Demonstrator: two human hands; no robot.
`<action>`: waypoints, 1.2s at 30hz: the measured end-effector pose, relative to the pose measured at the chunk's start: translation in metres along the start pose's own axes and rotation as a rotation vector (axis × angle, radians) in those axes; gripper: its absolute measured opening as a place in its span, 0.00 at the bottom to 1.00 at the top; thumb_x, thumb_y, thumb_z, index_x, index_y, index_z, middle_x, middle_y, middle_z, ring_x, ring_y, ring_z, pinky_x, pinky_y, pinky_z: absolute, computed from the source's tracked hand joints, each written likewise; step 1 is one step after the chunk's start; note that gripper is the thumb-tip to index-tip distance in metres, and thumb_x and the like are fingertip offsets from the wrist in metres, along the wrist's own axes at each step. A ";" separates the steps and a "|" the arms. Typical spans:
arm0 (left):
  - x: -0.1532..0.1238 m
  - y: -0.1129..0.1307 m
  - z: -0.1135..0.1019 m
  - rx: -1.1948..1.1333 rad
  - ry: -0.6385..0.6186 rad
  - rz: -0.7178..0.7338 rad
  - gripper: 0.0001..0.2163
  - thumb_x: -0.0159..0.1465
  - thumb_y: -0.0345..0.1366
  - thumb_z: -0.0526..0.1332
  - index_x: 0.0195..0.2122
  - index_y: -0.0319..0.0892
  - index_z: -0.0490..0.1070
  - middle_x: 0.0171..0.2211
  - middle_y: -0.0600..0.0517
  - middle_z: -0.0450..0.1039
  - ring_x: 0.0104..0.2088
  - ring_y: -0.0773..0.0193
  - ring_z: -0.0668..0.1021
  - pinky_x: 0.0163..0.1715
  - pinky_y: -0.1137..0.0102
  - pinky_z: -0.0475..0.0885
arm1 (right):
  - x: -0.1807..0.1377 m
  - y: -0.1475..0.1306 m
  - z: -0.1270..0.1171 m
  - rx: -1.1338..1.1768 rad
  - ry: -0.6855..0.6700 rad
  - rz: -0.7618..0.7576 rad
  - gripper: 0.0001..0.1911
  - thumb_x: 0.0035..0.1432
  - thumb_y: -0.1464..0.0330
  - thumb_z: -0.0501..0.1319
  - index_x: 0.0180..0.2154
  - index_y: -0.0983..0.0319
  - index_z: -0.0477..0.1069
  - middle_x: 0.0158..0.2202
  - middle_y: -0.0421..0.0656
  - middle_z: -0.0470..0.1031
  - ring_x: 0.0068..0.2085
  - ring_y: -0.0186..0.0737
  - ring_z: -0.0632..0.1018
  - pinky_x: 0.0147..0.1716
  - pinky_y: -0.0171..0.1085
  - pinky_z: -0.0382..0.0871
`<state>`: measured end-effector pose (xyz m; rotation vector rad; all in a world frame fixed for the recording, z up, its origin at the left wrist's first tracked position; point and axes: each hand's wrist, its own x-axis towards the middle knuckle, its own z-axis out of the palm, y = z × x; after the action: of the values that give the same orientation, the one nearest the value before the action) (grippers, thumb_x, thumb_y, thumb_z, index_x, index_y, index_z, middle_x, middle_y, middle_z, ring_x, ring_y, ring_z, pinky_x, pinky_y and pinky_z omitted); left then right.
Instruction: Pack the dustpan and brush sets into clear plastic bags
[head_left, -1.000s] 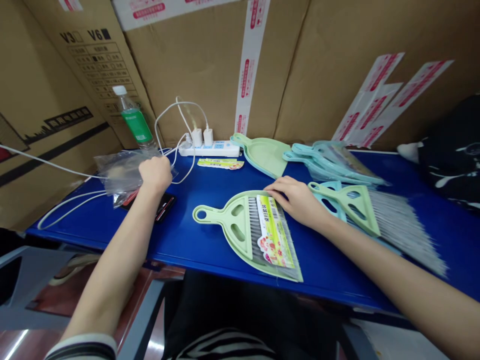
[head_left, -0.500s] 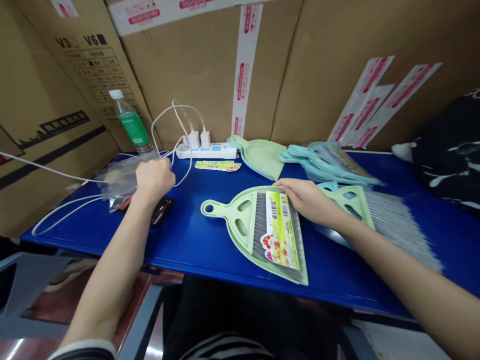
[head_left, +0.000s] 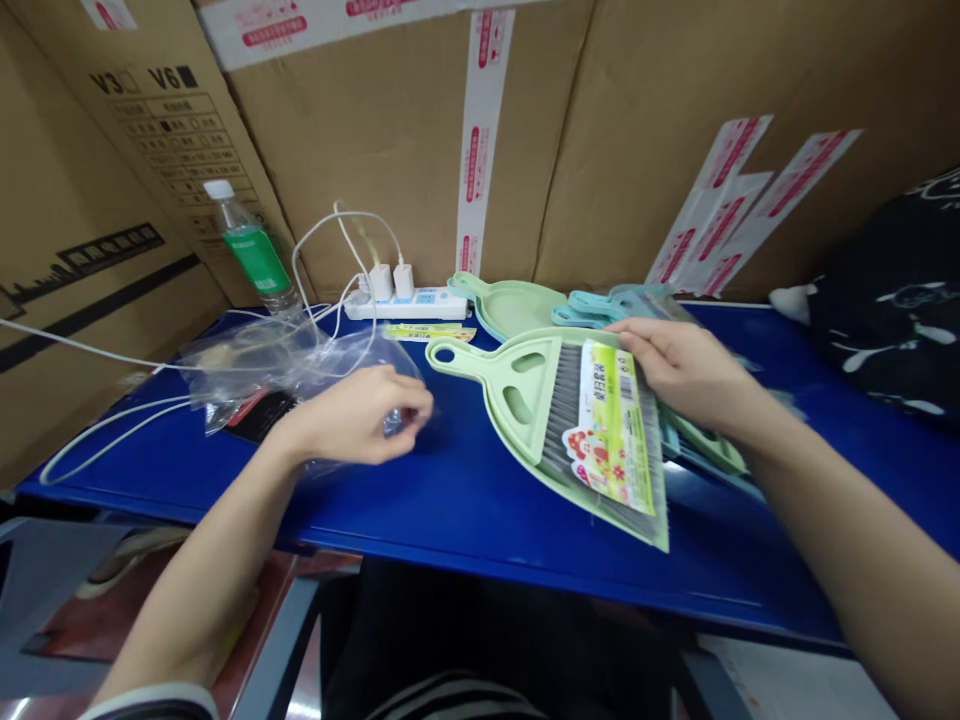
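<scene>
My right hand [head_left: 686, 372] grips the far edge of a light green dustpan [head_left: 525, 385] that has a small grey brush and a yellow-green label card [head_left: 611, 430] lying in it. The set is lifted and tilted above the blue table [head_left: 465, 490]. My left hand [head_left: 364, 415] is pinched on a clear plastic bag [head_left: 352, 360] that it holds over the table's middle left. Behind that bag lies a pile of more clear bags [head_left: 240, 355].
A green-labelled water bottle [head_left: 251, 250] and a white power strip [head_left: 409, 303] with chargers and cables stand at the back. More green and blue dustpans [head_left: 517, 305] and a brush set lie behind my right hand. Cardboard boxes wall the table. A dark bag [head_left: 892, 290] sits right.
My right hand has lifted the dustpan set off the table and tilted it. My left hand pulled one clear bag from the pile toward the middle.
</scene>
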<state>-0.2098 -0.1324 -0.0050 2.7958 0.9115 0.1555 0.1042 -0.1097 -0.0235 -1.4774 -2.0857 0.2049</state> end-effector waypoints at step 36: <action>0.010 0.010 0.041 0.004 0.172 0.013 0.10 0.65 0.26 0.47 0.43 0.40 0.63 0.39 0.48 0.72 0.36 0.62 0.76 0.36 0.68 0.71 | 0.002 0.015 0.009 -0.008 -0.245 -0.073 0.16 0.58 0.69 0.47 0.28 0.57 0.72 0.26 0.43 0.78 0.28 0.44 0.77 0.29 0.40 0.70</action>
<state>-0.1892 -0.1404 -0.0425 2.8263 0.9317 0.4017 0.1117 -0.1005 -0.0366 -1.4392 -2.3312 0.3652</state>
